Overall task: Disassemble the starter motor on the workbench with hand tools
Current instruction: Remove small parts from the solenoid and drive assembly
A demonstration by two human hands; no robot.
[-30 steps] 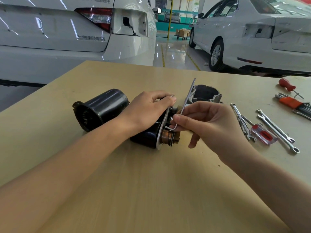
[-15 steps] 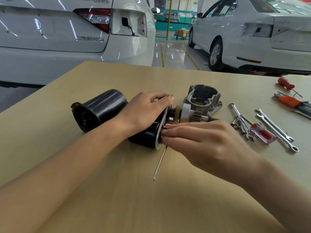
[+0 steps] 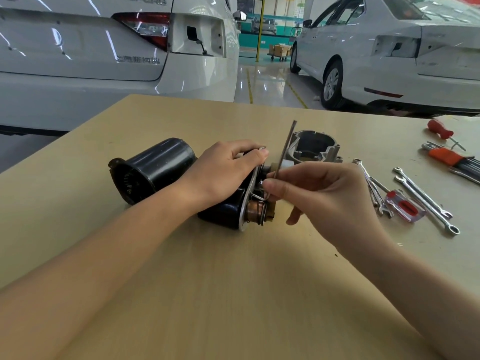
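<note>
Fingertips of the right hand (image 3: 324,196) pinch a bent hex key (image 3: 285,149) near its elbow, thumb (image 3: 279,187) and forefinger closed on the shaft, the remaining fingers loosely curled beneath. Long arm of the key stands up and leans slightly right; its short leg points left into the end plate (image 3: 248,198) of the starter motor (image 3: 226,211). Left hand (image 3: 223,172) lies over the top of the motor body, fingers curled together round it, forefinger tip reaching the plate's upper edge. Motor lies on its side near the middle of the workbench (image 3: 233,281), black body to the left, silver plate facing right, a copper-coloured ring (image 3: 255,210) showing just beyond the plate. Touching or just beside the motor on its left lies a black cylindrical housing (image 3: 155,167), open mouth turned toward the camera. Behind the right hand sits a grey cast metal housing (image 3: 315,146), open end up. Further right on the bench: several combination wrenches (image 3: 426,201), a red-and-clear-handled screwdriver (image 3: 404,205) lying among them, a hex key set in an orange holder (image 3: 445,155), and a red-handled screwdriver (image 3: 440,131) near the far edge. Beyond the bench stand two white cars (image 3: 104,61) on a glossy floor; a cart with boxes (image 3: 280,51) is in the distance between them.
</note>
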